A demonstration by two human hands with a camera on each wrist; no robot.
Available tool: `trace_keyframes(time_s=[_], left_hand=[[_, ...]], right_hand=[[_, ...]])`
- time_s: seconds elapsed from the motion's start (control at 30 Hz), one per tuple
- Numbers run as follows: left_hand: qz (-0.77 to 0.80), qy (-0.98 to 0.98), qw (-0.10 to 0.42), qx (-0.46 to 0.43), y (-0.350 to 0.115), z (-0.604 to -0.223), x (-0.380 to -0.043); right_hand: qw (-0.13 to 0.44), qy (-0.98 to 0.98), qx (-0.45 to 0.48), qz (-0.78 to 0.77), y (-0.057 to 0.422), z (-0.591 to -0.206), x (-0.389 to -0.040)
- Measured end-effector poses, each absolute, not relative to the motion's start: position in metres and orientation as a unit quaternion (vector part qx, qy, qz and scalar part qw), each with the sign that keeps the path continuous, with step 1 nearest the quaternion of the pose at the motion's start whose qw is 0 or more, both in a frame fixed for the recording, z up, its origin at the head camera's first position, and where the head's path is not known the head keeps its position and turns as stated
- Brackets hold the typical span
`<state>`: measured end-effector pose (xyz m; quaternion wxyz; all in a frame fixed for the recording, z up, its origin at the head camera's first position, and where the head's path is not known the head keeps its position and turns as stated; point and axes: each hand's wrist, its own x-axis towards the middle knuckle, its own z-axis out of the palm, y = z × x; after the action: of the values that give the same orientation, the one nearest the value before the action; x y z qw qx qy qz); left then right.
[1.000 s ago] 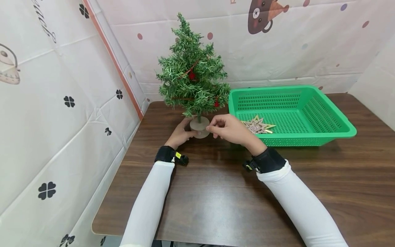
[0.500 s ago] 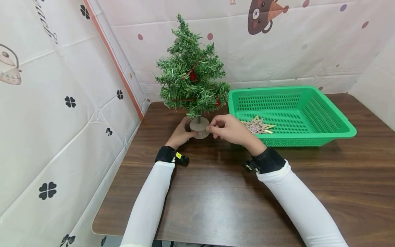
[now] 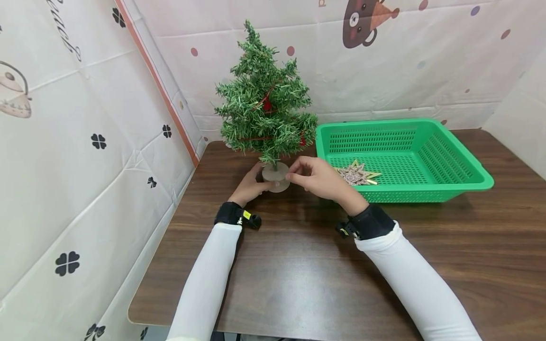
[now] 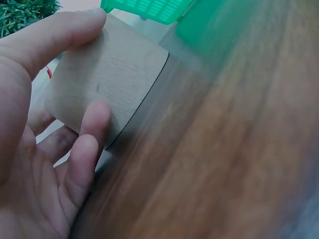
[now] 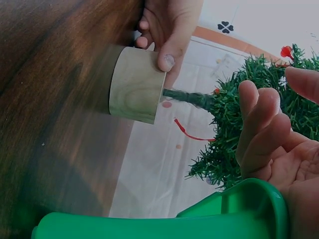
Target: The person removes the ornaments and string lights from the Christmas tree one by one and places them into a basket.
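Note:
A small artificial Christmas tree (image 3: 265, 102) stands upright on a round pale wooden base (image 3: 273, 175). My left hand (image 3: 250, 185) grips this base from the left, thumb on its upper edge and fingers around its side, as the left wrist view shows. To the right of the base is my right hand (image 3: 315, 177), its fingers (image 5: 266, 124) loosely bent and thumb apart, with nothing between them. In the right wrist view it sits beside the lower branches, away from the base. Red ornaments (image 3: 267, 105) hang among the branches.
A green plastic basket (image 3: 420, 193) stands right of the tree, close behind my right hand. Glittery star ornaments (image 3: 356, 175) lie at its near left corner. Behind the brown wooden table (image 3: 277, 284) hangs a printed cloth (image 3: 273, 9); another covers the left side.
The tree has turned slightly on the spot, its red ornaments shifting a little rightward. My right hand's fingers have moved slightly by the base. The left hand keeps its grip.

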<state>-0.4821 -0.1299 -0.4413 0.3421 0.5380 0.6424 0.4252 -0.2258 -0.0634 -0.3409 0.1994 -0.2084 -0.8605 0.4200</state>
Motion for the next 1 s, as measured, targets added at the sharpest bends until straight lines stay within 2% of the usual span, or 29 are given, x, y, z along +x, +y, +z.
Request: trace_keyframes(time_s=[0.53, 1.0], left_hand=[[0.441, 0.66, 0.321, 0.516, -0.1292, -0.4394, -0.4748], [0.422, 0.642, 0.34, 0.542, -0.1341, -0.4337, -0.4779]], right_hand=[[0.192, -0.858, -0.225, 0.419, -0.0636, -0.3392, -0.225], [0.192, -0.862, -0.225, 0.411, -0.0647, -0.3383, -0.2256]])
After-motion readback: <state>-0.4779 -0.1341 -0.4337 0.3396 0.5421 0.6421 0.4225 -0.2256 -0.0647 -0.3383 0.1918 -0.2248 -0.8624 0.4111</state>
